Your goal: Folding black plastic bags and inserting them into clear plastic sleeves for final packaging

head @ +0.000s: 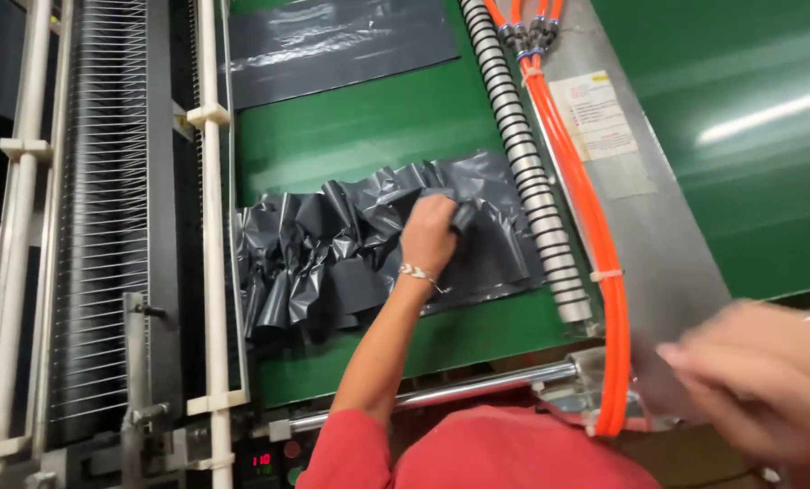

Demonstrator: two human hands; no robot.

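- Right hand (767,380): nearest the camera, at the lower right, blurred. Its grip cannot be told, and no object shows in it. It sits close to the orange hoses (595,263) and the metal side plate (659,244); a careless sweep could snag a hose or strike the plate edge.
- Steel roller bar (477,385): it runs across the near end of the belt, under the left forearm. A red sleeve (351,453) hangs just above it; loose cloth could catch there if the bar turns.
- Left hand (429,231): its grip is clamped on a fold of the crumpled grey plastic bag (332,249). The bag lies bunched on the green conveyor belt (378,127), between the white rail (210,226) and the ribbed black-and-white hose (532,172).
- Risk at the bag: the film is thin. A hard pull on one fold could stretch or tear it, or drag its left edge under the rail.
- Risk at the wrist: a beaded bracelet (416,272) rests just above the film and could hook a pleat.
- Flat grey bag (332,45): it lies farther up the belt, well apart. If the belt advances, it could run into the bunched one.
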